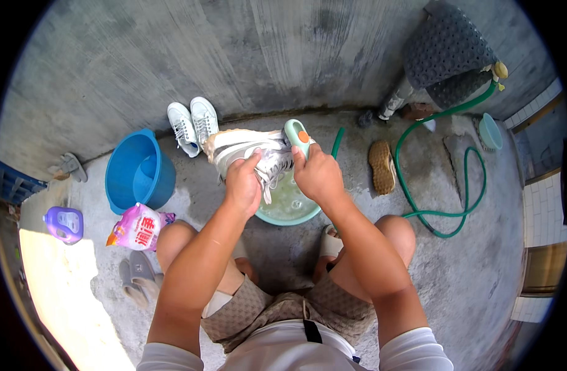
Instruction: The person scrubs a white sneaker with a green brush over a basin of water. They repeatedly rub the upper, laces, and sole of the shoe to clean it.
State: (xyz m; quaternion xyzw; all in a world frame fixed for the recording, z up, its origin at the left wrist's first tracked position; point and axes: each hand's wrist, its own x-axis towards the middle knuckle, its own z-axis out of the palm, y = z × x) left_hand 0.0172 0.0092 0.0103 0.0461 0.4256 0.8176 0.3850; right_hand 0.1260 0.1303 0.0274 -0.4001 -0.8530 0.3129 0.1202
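A white and grey sneaker [239, 150] is gripped by my left hand [244, 183], its laces hanging loose and its sole facing the wall. My right hand [318, 174] is closed on the mint-green handle of a brush [298, 134] with an orange button, held at the other end of the shoe; the bristles are hidden. Beneath both hands a light green basin [288, 222] holds cloudy, slightly bubbly water. The matching shoe [382, 168] lies on its side to the right, brown sole showing.
White sneakers [193, 123] lean by the concrete wall. A blue tub [165, 181], a pink detergent bag [137, 227], a purple bottle [65, 225] and grey slippers [139, 276] are at left. A green hose [399, 162] curls at right, near a small bowl [490, 131].
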